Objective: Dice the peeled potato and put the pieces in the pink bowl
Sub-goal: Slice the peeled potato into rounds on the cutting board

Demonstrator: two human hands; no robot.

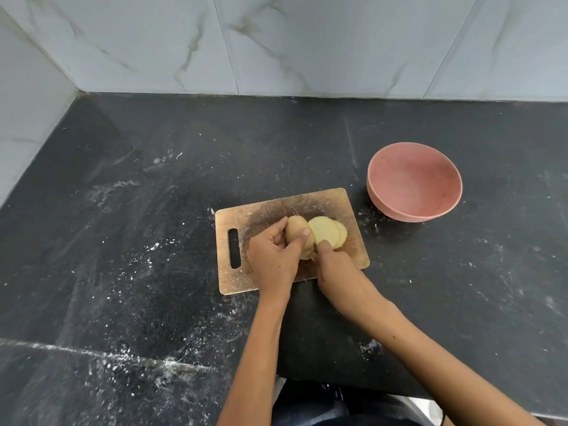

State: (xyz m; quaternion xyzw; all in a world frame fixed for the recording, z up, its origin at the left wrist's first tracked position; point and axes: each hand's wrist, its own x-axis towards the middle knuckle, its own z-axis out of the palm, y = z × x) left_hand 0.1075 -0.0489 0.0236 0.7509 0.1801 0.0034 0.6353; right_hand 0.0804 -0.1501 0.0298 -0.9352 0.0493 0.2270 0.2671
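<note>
Slicing stage, not yet dicing. The peeled potato lay on the wooden cutting board, near the middle of the board and toward its right half, with about two or three flat slices already leaning off its right end. The board sat near the front edge of the dark surface; the pink bowl stood just beyond the board's far right corner, apart from it and with no pieces in it that I could see. My left hand gripped the uncut part of the potato, fingers curled over the top and one fingertip showing at the cut end. My right hand was closed round what I judged to be a knife handle; the handle was hidden in my grip and the blade showed only as a thin edge between potato and slices. Note for doing this step well: keep the left fingertips tucked back from the cut face, hold slices even in thickness, and steady the rounded remainder so it does not roll. Slices would then need stacking and cross-cutting before anything goes into the bowl.
</note>
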